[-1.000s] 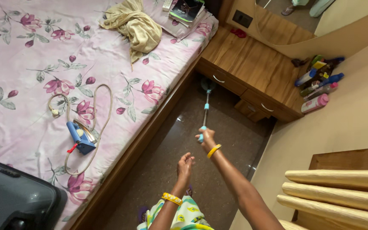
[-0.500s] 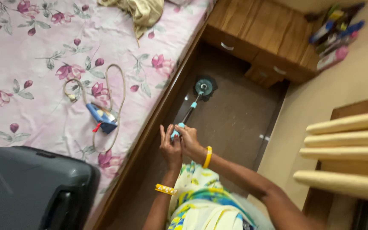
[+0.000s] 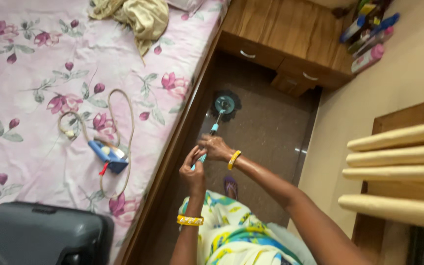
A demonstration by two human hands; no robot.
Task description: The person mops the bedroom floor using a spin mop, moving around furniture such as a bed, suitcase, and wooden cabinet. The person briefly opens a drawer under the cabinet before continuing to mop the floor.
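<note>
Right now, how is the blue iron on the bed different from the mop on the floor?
The iron lies on the flowered bedsheet with nobody touching it; the mop stands on the brown floor, its handle in both the left hand and right hand. The iron is short with a looped cord; the mop is long and thin with a round head. Both have blue parts.

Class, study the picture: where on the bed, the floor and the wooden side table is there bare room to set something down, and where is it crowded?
Free: the bedsheet between the beige cloth and the blue iron; the floor between mop head and wall; the side table left of the bottles. Crowded: around the iron's looped cord, the suitcase corner, and where both hands, left and right, grip the mop handle.
</note>
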